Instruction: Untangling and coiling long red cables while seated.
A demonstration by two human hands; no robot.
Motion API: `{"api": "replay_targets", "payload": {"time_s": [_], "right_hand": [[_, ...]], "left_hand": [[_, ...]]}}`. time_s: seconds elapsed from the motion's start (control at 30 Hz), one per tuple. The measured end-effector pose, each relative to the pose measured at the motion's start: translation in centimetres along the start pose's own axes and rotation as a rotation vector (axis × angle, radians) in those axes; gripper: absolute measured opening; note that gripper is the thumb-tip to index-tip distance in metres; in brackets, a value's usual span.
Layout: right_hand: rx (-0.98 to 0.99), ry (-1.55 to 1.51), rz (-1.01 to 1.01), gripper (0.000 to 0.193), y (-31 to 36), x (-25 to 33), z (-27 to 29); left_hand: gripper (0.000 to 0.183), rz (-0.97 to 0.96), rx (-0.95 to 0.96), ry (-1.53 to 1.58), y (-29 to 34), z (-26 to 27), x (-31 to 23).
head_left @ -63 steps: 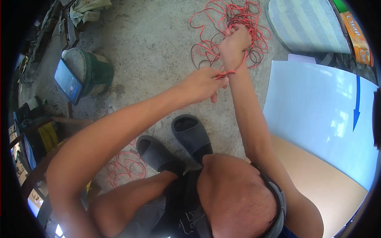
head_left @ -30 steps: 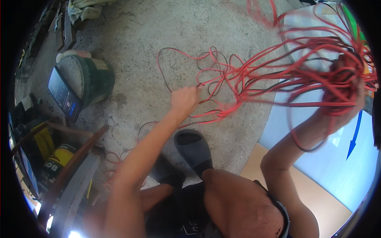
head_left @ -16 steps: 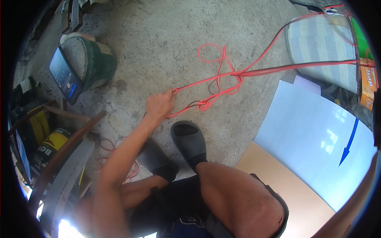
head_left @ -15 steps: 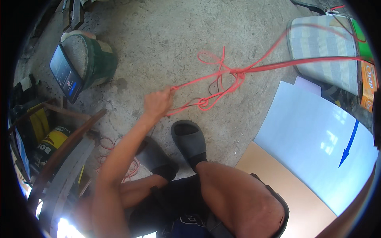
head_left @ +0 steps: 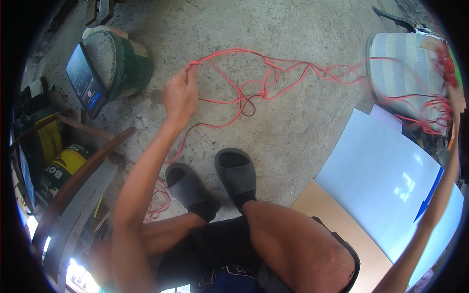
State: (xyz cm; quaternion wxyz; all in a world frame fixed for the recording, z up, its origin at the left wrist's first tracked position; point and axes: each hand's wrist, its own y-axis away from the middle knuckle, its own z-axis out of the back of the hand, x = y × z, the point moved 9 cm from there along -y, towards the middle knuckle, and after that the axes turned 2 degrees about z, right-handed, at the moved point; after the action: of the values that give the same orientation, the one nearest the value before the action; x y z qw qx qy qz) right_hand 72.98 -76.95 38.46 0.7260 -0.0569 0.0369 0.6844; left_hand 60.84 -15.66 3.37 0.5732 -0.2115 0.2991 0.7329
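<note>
A tangled red cord (head_left: 264, 94) with some dark stretches runs across between my two hands above the concrete floor. My left hand (head_left: 181, 95) is closed on one part of it, and other strands pass behind or below the fist. At the far right rim, my right hand (head_left: 456, 100) is closed on a bunched, blurred part of the cord, its fingers only partly visible. Loose loops and a knot hang in the middle. From near my left wrist, a strand trails down toward a pile of red cord (head_left: 159, 202) beside my left slipper.
A green bucket (head_left: 137, 66) with a phone (head_left: 87, 80) leaning on it stands at the left. Wooden framing (head_left: 93, 171) lies near my left arm. A striped container (head_left: 400, 68) stands at the right, above white sheets (head_left: 376, 171) and brown board (head_left: 337, 215). My slippers (head_left: 235, 171) rest on the floor.
My right arm has come into view at the right with the bunched cord. My left hand has moved up and left, and the cord between them has spread into looser loops.
</note>
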Motion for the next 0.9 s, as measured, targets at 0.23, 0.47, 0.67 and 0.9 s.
{"api": "replay_targets", "payload": {"time_s": [0.23,0.47,0.67,0.9], "right_hand": [[0.242,-0.379,-0.017,0.065,16.4,11.9,-27.7],[0.77,0.005,-0.018,0.066,21.5,25.8,-31.1],[-0.115,-0.504,0.545,0.073,14.1,44.1,-23.5],[0.38,-0.771,0.521,0.027,12.6,47.2,-30.4]], "left_hand": [[0.05,0.133,-0.279,0.517,-3.8,7.6,3.1],[0.046,0.094,-0.305,0.651,-3.7,11.9,-1.7],[0.043,-0.005,-0.28,0.75,-3.4,13.8,-6.9],[0.041,-0.034,-0.27,0.721,-2.1,16.7,-8.9]]}}
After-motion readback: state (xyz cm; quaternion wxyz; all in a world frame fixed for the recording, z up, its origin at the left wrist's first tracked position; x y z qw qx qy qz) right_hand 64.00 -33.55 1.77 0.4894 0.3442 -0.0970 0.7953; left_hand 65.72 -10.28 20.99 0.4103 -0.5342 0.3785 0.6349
